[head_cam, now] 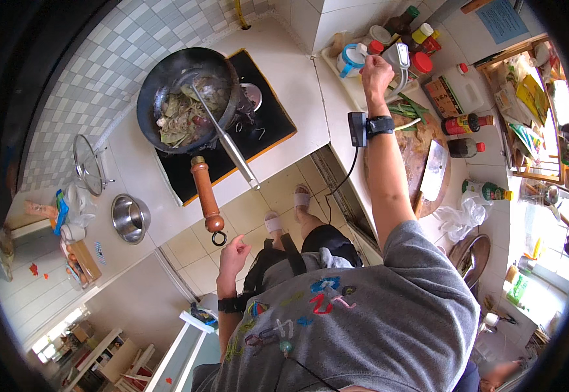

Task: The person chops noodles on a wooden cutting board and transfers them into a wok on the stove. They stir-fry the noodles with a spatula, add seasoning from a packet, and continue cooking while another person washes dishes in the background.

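Observation:
My right hand (377, 77) reaches to the seasoning tray (333, 73). Its fingers are curled beside a small white piece at the blue-rimmed jar (352, 61); whether they grip it is unclear. Loosely bent and empty, my left hand (234, 255) is just below the ring end of the wok's wooden handle (207, 201). The dark wok (147, 110) sits on the black hob (277, 117), holding cooked leafy food (181, 120) with some steam. A metal-handled spatula (230, 152) leans in it, its handle over the rim.
At right, a cleaver (433, 171) and green onions (406, 109) lie on the round wooden board (402, 152). Bottles (463, 124) line the wall. A steel bowl (130, 218) and a glass lid (88, 165) are at left. Part of a person (502, 375) shows lower right.

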A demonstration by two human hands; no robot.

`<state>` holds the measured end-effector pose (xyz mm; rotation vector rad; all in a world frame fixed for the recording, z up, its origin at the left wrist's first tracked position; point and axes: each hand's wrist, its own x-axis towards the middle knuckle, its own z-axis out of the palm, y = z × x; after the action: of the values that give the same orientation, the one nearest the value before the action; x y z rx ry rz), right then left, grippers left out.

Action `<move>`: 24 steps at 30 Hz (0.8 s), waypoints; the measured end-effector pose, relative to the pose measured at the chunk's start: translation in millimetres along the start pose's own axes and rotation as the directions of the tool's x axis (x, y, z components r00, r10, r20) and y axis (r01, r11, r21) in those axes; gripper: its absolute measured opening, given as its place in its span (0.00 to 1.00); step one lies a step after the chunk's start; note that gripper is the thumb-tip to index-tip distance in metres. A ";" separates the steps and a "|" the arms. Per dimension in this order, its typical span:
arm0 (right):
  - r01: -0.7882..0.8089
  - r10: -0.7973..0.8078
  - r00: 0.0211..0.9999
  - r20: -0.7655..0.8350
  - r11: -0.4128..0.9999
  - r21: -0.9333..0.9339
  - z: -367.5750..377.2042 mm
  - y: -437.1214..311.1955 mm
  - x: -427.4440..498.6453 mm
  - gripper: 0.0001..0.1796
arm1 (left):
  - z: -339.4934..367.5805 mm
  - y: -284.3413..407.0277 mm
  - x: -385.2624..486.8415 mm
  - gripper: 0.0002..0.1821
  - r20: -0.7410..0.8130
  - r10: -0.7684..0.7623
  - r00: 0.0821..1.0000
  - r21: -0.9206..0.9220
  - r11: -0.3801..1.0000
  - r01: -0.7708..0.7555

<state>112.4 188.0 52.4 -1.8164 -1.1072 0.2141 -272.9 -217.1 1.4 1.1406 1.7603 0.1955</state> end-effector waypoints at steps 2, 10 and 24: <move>0.069 -0.063 0.996 0.064 0.992 -0.101 7.0 25.6 12.3 0.14 | 1.6 2.9 2.8 0.26 0.003 0.011 1.000 0.032 0.999 -0.011; 0.229 -0.143 0.954 0.262 0.914 -0.335 34.6 52.7 28.8 0.14 | 2.8 17.5 5.8 0.25 0.041 -0.001 0.999 0.060 0.998 -0.001; -0.408 0.323 0.911 0.256 0.796 0.447 -3.8 39.8 5.1 0.10 | 5.9 19.0 11.1 0.25 0.062 0.001 0.998 0.053 0.999 -0.004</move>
<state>141.0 184.5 24.2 -1.5407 -0.7046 0.8235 -257.6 -200.4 2.4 1.1745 1.7187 0.1145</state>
